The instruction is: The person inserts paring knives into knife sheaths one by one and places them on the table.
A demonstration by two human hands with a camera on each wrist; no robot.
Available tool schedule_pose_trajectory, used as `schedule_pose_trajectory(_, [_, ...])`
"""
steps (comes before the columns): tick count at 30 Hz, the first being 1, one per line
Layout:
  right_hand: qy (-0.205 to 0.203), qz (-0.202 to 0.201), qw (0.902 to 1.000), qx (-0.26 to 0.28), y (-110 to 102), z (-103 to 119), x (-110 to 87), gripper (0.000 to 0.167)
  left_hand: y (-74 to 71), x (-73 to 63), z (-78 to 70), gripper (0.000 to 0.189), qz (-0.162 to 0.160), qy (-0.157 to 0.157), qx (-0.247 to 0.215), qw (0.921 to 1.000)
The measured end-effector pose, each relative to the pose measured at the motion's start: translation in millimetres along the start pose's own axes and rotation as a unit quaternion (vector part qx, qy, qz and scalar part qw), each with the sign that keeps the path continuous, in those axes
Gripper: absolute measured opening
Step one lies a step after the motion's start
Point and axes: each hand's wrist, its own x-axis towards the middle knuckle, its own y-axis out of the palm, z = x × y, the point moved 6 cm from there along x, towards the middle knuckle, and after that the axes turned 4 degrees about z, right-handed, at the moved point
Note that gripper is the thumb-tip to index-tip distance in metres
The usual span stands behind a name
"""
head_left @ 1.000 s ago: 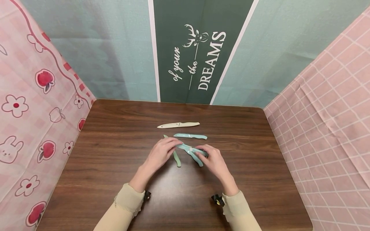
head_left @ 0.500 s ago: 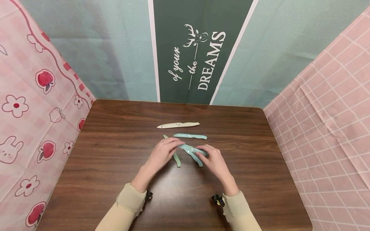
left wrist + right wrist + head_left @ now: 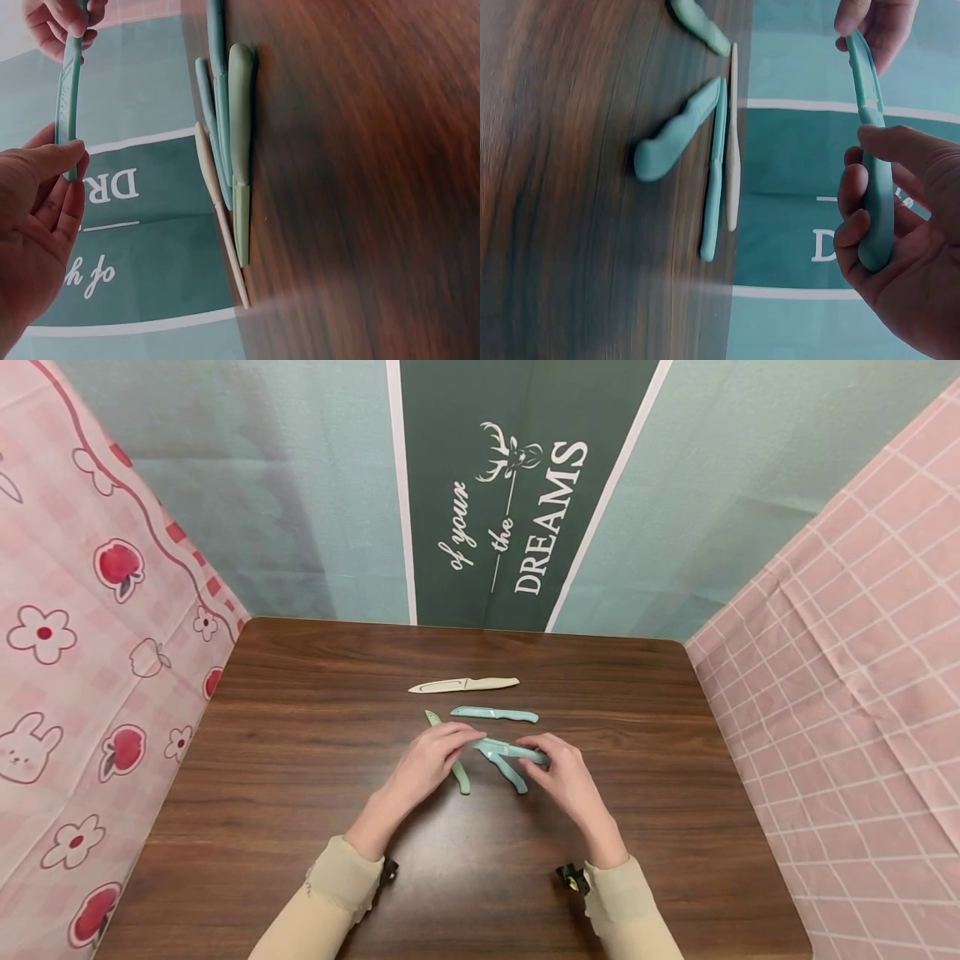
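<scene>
Between my two hands is a light blue knife (image 3: 877, 202) with a cover over its blade, held above the table. My left hand (image 3: 423, 762) pinches the covered blade end between thumb and fingers. My right hand (image 3: 566, 777) grips the handle, fingers curled round it. Under the held knife lies another blue knife (image 3: 512, 774), its far end partly hidden. A green knife (image 3: 461, 777) lies beneath my left hand, its middle hidden by the fingers.
Beyond the hands, a third blue knife (image 3: 495, 714) lies crosswise on the brown wooden table (image 3: 300, 760). Farther back is a longer cream knife (image 3: 491, 683). Printed cloths hang along the table's back and sides.
Both hands have shifted slightly to the right with the held knife, the right hand a little more. The knives on the table stay where they were.
</scene>
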Motion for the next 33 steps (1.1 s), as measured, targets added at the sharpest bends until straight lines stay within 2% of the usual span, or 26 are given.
schedule_pose_trajectory(5, [0.009, -0.018, 0.9997, -0.013, -10, -10, -1.2, 0.026, 9.6, 3.6, -2.7, 0.039, 0.008, 0.003, -0.004, 1.0000])
schedule_pose_trajectory(10, [0.025, -0.030, 0.9990, -0.022, -17, -23, -2.6, 0.025, 20.4, 10.2, -4.6, 0.036, 0.000, 0.005, -0.015, 0.9999])
schedule_pose_trajectory(13, [0.034, -0.036, 0.9985, -0.024, -19, -33, -3.3, 0.025, 29.4, 15.3, -5.4, 0.034, 0.005, 0.004, -0.010, 0.9999])
schedule_pose_trajectory(18, [0.051, -0.054, 0.9967, -0.032, -21, -51, -4.2, 0.022, 46.8, 26.3, -5.5, 0.033, 0.042, -0.008, 0.018, 0.9989])
schedule_pose_trajectory(22, [0.059, -0.063, 0.9953, -0.044, -21, -65, -4.3, 0.020, 57.7, 33.6, -6.8, 0.034, 0.069, -0.011, 0.015, 0.9975])
schedule_pose_trajectory(28, [0.068, -0.054, 0.9940, -0.067, -19, -81, -4.3, 0.021, 73.4, 39.6, -6.2, 0.032, 0.096, -0.017, 0.017, 0.9951])
schedule_pose_trajectory(33, [0.091, -0.034, 0.9917, -0.085, -16, -94, -4.5, 0.022, 89.7, 43.0, -4.3, 0.032, 0.137, -0.029, 0.052, 0.9887])
